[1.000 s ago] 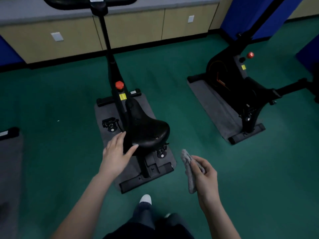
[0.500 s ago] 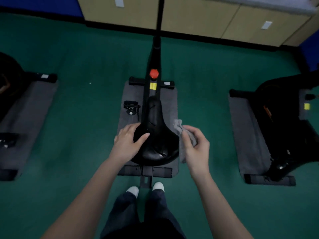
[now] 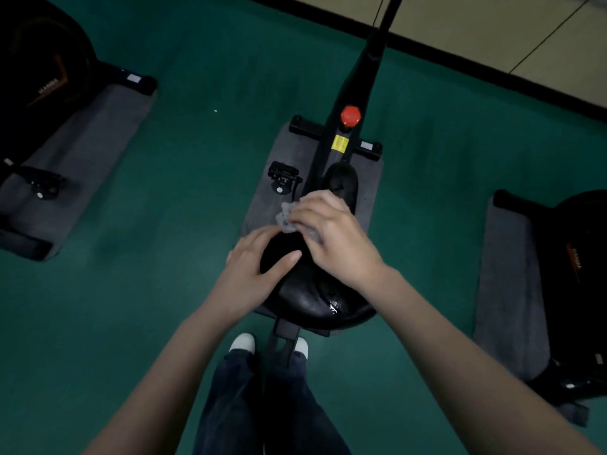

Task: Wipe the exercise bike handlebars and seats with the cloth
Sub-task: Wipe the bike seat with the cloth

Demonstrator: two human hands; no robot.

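Green flooring [image 3: 164, 290] fills most of the frame, bounded at the upper right by a black baseboard and beige wall panels [image 3: 492, 24]. Three grey mats lie on it: one at the left edge [image 3: 75, 152], one at centre [image 3: 266, 192], one at the right edge [image 3: 505, 284]. Each carries a black exercise bike; the left bike [image 3: 36, 60] and right bike [image 3: 578, 274] are cut off by the frame edges. The centre bike [image 3: 358, 83] runs from the middle of the frame up to the top edge, with a red knob [image 3: 350, 115] and a yellow label [image 3: 339, 143] on its frame and a pedal [image 3: 283, 178] to its left. Its black seat [image 3: 315, 297] sits at centre frame, directly above the person's dark trousers [image 3: 262, 405] and white shoe tips [image 3: 243, 342]. The left hand [image 3: 253, 274] rests on the seat's left side, fingers curved loosely over the edge and thumb extended across the top. The right hand [image 3: 331, 241] presses down on the narrower front half of the seat, fingers closed over a grey cloth [image 3: 287, 218]. The cloth bunches out to the left of the right fingers, lying between the two hands and just beside the left fingertips.
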